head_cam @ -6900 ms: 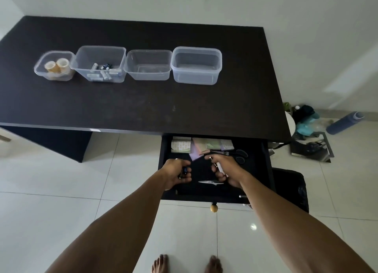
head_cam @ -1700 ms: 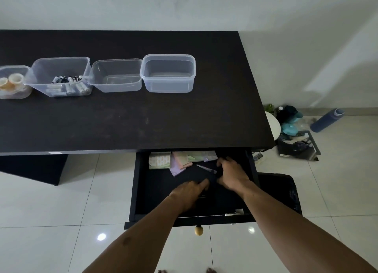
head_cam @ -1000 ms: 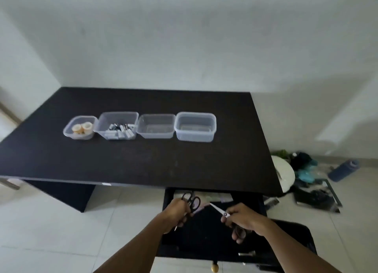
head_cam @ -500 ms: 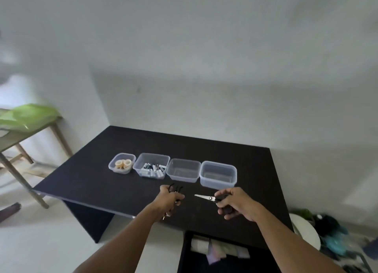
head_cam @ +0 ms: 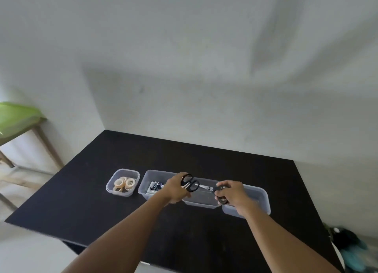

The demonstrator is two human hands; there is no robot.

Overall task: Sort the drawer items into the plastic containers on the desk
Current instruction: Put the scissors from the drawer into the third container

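Observation:
Several clear plastic containers stand in a row on the black desk [head_cam: 204, 231]. The leftmost container [head_cam: 111, 191] holds tape rolls [head_cam: 124, 184], and the second container [head_cam: 145, 180] holds batteries [head_cam: 155, 186]. My left hand [head_cam: 176, 188] grips a pair of black-handled scissors [head_cam: 190, 183] above the third container [head_cam: 202, 201]. My right hand [head_cam: 232, 195] grips a second pair of scissors [head_cam: 206, 187], whose blades point left over that same container. The rightmost container [head_cam: 263, 199] is partly behind my right hand. The drawer is out of view.
A white wall rises behind the desk. At the far left a wooden-legged stool [head_cam: 18, 119] with a green seat stands on the floor. Dark and teal items [head_cam: 347, 244] lie on the floor at the lower right.
Both hands took scissors out of the drawer and carried them up over the desk to the third container. The view tilted up, and the drawer dropped out of sight.

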